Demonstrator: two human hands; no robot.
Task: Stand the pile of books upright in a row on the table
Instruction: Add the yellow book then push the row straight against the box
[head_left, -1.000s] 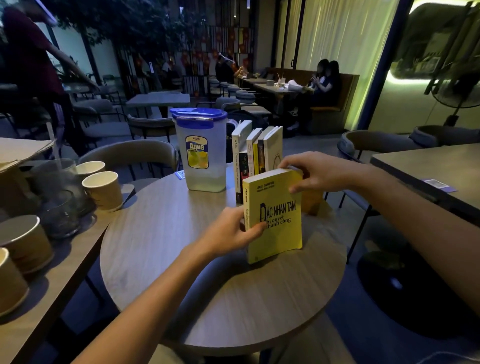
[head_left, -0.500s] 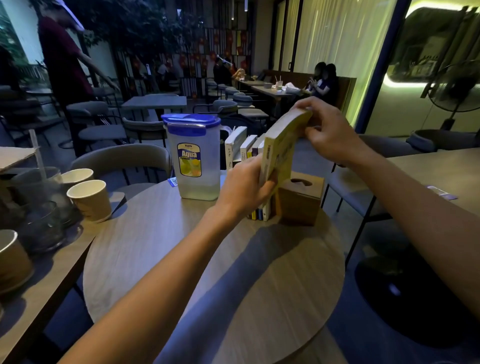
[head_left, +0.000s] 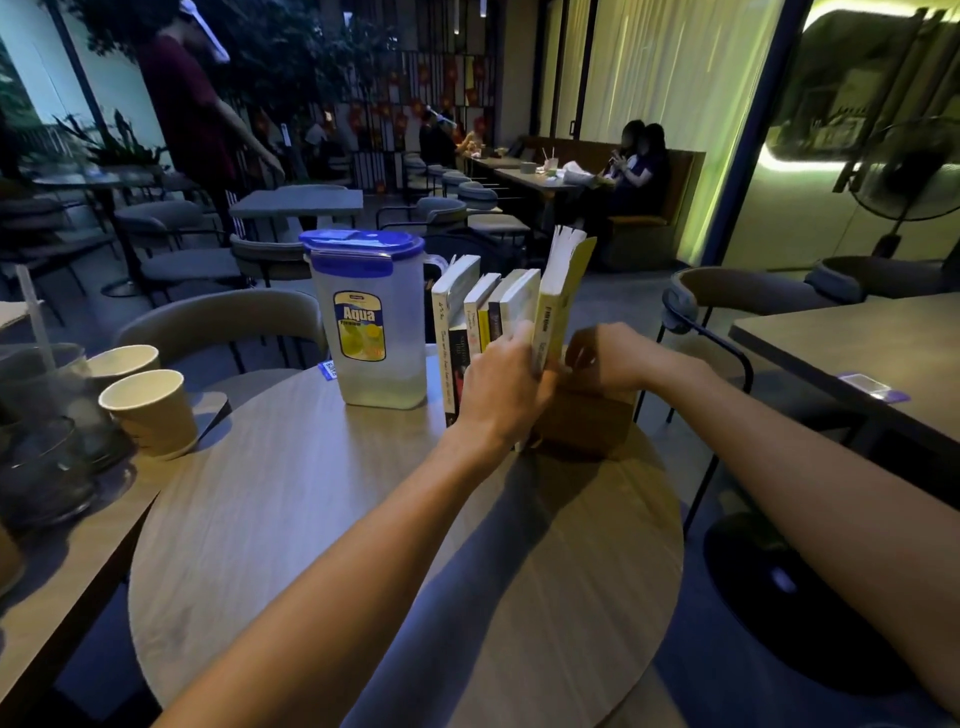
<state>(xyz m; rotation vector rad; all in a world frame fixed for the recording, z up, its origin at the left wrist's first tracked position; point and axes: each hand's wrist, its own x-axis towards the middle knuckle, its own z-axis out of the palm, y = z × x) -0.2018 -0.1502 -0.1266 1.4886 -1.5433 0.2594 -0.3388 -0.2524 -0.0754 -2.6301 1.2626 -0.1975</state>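
Lowered since half a second ago, the yellow book (head_left: 558, 306) now stands upright on the table (head_left: 311, 519) at the right end of the row of books (head_left: 467, 312), beside the tissue box (head_left: 587, 421). The left hand (head_left: 501, 384) grips its spine edge. The right hand (head_left: 618, 358) is blurred just beside it, so its hold cannot be told.

The left hand (head_left: 501, 387) hides the lower spines of the books (head_left: 470, 312); the right hand (head_left: 608, 358) is blurred.

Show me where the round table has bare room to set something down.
Free: the near half of the round table, before the water pitcher and row of books. Crowded: the far edge, where pitcher, books and wooden tissue box stand close, and the left hand grips the yellow book.
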